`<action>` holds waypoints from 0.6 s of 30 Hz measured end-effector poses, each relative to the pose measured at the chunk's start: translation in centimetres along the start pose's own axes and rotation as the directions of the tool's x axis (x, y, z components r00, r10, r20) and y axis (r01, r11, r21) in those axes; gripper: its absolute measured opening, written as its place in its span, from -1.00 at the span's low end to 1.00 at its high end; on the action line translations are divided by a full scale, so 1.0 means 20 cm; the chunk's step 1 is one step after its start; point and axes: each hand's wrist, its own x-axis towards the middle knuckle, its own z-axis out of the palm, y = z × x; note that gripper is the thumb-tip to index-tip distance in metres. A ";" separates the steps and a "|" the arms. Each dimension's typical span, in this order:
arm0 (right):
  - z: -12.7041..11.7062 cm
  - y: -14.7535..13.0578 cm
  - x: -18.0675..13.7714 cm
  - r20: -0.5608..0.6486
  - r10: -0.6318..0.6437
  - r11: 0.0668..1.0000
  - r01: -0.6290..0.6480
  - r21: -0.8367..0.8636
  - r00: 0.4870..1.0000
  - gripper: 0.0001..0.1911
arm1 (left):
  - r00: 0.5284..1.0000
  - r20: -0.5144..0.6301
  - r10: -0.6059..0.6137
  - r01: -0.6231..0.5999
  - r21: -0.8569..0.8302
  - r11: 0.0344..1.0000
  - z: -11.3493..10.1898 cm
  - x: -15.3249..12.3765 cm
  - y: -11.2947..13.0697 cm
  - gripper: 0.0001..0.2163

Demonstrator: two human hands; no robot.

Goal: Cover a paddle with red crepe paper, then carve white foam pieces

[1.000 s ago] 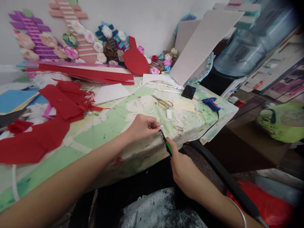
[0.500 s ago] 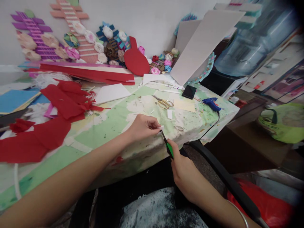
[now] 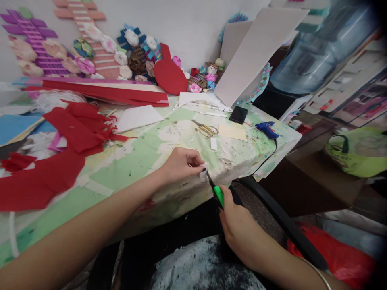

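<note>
My left hand (image 3: 186, 163) is closed, pinching a small white strip (image 3: 203, 174) between thumb and fingertips just over the table's front edge. The strip looks bent or curled. Below and to its right, my right hand (image 3: 238, 217) is wrapped round a slim cutting tool with a green and black handle (image 3: 219, 195). Its narrow dark blade points up towards the strip, close to the left fingertips; whether blade and strip touch I cannot tell. Gold-handled scissors (image 3: 208, 129) lie on the table beyond my hands, near a small white block (image 3: 213, 143).
A phone (image 3: 238, 115) and a blue glue gun (image 3: 267, 129) with a trailing cord lie on the right. Red felt pieces (image 3: 69, 133) cover the left side. A white board (image 3: 140, 118) lies behind. A chair armrest (image 3: 281, 221) is beside my right arm.
The tool in my right hand has drawn slightly down and away from the white strip, and more of the strip now shows below my left fingers. The view has shifted slightly.
</note>
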 end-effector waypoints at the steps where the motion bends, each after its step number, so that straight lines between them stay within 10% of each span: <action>1: 0.00 0.00 0.01 0.008 0.012 1.000 -0.012 -0.002 1.000 -0.39 | 1.000 0.002 0.004 -0.004 -0.001 1.000 0.00 0.00 0.00 -0.92; 18: 0.02 -0.01 0.03 0.033 -0.005 1.000 0.005 -0.006 0.999 -0.39 | 1.000 0.001 0.001 -0.001 0.017 1.000 0.00 0.00 0.00 -0.94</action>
